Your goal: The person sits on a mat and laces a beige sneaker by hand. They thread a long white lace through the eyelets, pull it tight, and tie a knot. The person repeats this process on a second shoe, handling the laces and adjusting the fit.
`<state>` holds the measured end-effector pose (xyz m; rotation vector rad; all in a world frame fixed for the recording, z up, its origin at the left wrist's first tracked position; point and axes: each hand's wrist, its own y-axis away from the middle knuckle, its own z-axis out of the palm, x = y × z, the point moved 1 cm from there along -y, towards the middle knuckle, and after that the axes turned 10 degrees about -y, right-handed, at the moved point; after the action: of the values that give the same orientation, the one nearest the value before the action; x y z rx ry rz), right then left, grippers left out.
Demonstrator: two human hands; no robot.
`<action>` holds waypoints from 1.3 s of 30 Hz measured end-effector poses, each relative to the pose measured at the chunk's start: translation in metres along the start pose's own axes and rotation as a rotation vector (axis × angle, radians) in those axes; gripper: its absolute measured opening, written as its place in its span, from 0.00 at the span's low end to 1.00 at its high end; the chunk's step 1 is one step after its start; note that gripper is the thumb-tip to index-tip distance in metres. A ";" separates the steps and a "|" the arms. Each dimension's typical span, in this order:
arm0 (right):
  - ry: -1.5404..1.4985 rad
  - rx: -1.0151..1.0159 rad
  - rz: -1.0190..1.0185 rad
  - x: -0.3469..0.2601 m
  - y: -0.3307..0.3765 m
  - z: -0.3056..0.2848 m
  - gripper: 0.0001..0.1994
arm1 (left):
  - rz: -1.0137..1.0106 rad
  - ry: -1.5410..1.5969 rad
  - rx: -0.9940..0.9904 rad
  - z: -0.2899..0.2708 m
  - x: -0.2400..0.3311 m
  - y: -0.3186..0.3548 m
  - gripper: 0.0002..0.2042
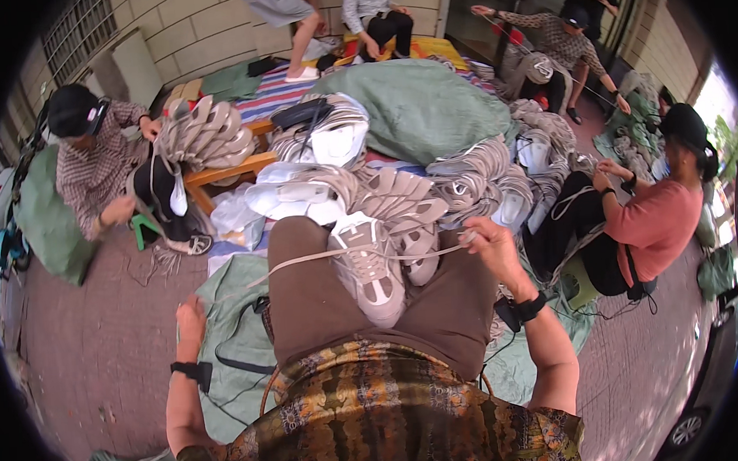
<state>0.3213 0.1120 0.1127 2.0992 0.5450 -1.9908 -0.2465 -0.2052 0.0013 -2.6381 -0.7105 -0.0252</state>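
The beige-and-white chunky sneaker (pixel 369 267) rests loose on the lap; the right hand (pixel 489 242) pinches its flat cream lace (pixel 304 260) taut, the left hand (pixel 190 315) seemingly closed empty, so a hard tug could topple it.

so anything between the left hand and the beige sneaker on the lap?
Nothing solid. The left hand rests apart from the beige chunky sneaker, with only the brown-trousered thigh between. The right hand holds the flat beige lace taut across it.

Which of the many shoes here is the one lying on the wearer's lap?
The beige and white sneaker lying on the brown trousers, a lace stretched through it to the right hand. The other shoes sit heaped beyond the knees.
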 end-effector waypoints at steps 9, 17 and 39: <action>0.072 -0.232 0.002 0.053 -0.053 0.119 0.06 | -0.069 1.156 -0.166 -0.069 0.245 -0.065 0.07; 0.161 -0.081 -0.067 0.121 -0.073 0.130 0.04 | -0.142 1.159 -0.143 0.035 0.309 -0.062 0.07; -0.086 0.006 -0.002 0.143 -0.070 0.136 0.05 | 0.021 0.628 -0.094 0.054 0.317 -0.052 0.07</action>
<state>0.1721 0.1416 -0.0316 2.0058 0.5272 -2.0752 -0.0005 0.0086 0.0103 -2.4982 -0.4655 -0.8545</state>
